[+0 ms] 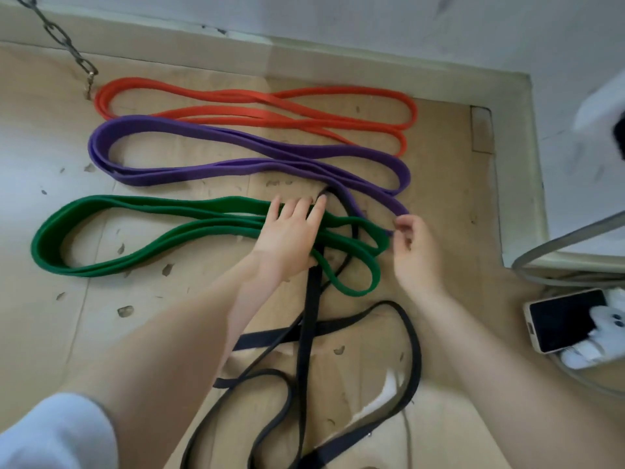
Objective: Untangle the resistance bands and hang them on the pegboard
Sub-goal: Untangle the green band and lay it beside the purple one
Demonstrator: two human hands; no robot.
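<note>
Several resistance bands lie on a cardboard-covered floor point(169, 333). An orange band point(257, 96) lies farthest, a purple band point(209, 133) below it, then a green band point(101, 211), and a black band point(399, 367) nearest me. The black band runs up over the green one to the purple band's right end, where they cross. My left hand point(287, 231) presses flat on the green band with straight fingers, fingertips near the black band's loop. My right hand point(412, 252) pinches the purple band's end at its fingertips. No pegboard is in view.
A metal chain point(64, 42) hangs down to the floor at the upper left. A phone point(564, 319) lies at the right beside a white object. A grey cable point(554, 252) curves above it. A low beige wall ledge point(338, 52) borders the floor.
</note>
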